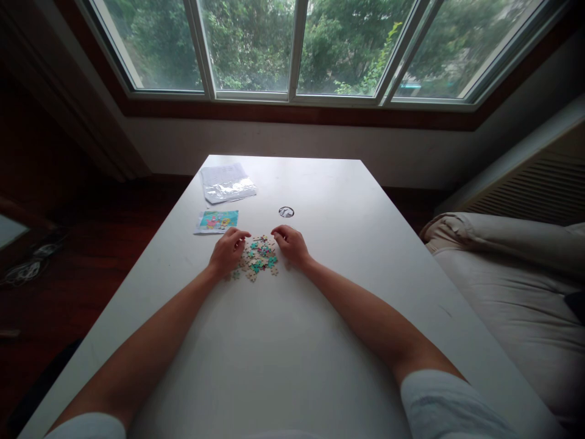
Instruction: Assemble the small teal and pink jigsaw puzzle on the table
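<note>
A loose pile of small jigsaw puzzle pieces [258, 263], teal, pink and bare cardboard-coloured, lies on the white table [274, 341]. My left hand [226, 251] rests against the left side of the pile, fingers loosely bent and apart, with some pieces partly hidden beside it. On the opposite side my right hand [292, 245] is at the upper right edge of the pile, its fingers curved toward the pieces. I see nothing gripped in either hand. Just beyond my left hand lies a small printed picture sheet [219, 220] with a teal background and colourful figures.
A clear plastic bag [228, 183] lies at the table's far left. Past my right hand is a small round dark-rimmed item [286, 212]. A beige padded seat [512, 292] stands along the right side, and cables [27, 268] lie on the floor at left.
</note>
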A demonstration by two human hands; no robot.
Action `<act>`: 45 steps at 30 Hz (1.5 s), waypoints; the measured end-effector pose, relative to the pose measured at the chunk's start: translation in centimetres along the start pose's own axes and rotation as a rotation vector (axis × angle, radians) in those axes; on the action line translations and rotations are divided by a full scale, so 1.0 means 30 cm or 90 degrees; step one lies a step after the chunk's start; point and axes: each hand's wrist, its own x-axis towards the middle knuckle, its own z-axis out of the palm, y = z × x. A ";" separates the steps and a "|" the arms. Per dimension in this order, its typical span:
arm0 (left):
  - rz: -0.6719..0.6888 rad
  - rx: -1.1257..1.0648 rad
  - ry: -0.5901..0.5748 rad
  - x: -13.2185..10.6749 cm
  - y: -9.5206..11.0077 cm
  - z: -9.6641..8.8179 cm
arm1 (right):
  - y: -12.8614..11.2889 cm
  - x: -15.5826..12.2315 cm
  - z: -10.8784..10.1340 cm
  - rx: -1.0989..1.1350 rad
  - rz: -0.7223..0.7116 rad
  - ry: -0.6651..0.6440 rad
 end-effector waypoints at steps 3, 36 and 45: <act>0.002 0.009 -0.005 -0.002 -0.005 0.002 | 0.001 -0.005 0.005 -0.080 -0.005 -0.008; 0.033 0.076 -0.077 -0.002 -0.041 0.009 | -0.032 -0.018 0.004 -0.125 -0.221 -0.214; 0.030 0.034 -0.084 -0.008 -0.032 -0.001 | -0.003 0.003 0.005 0.113 -0.059 -0.102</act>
